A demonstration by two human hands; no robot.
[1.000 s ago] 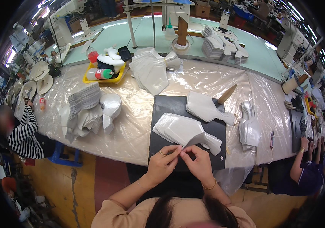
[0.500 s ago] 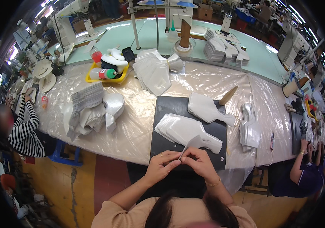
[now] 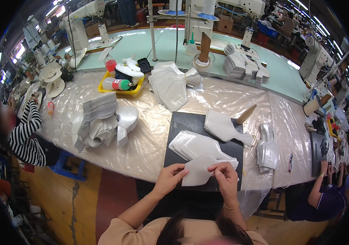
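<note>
My left hand (image 3: 170, 178) pinches the left edge of a flat white cut piece (image 3: 197, 170), thumb on top. My right hand (image 3: 226, 179) has its fingertips closed at the piece's right edge. The piece lies nearly flat between both hands, above the near part of a black board (image 3: 186, 119). Just beyond it on the board is a fanned stack of white paddle-shaped pieces (image 3: 197, 143), partly covered by the held piece. A second white stack (image 3: 222, 123) rests at the board's far right, beside a wooden peg (image 3: 246, 114).
Plastic sheeting covers the table (image 3: 150, 134). Left are piled white pieces (image 3: 99, 107) and a yellow tray (image 3: 135, 91) of bottles. A fanned bundle (image 3: 169, 86) lies beyond the board, another stack (image 3: 267, 153) to its right. Co-workers sit at both sides.
The piece was edge-on between my joined fingertips; now it is turned flat, broad face up. My hands have moved apart, the right one to the right. The view has shifted slightly.
</note>
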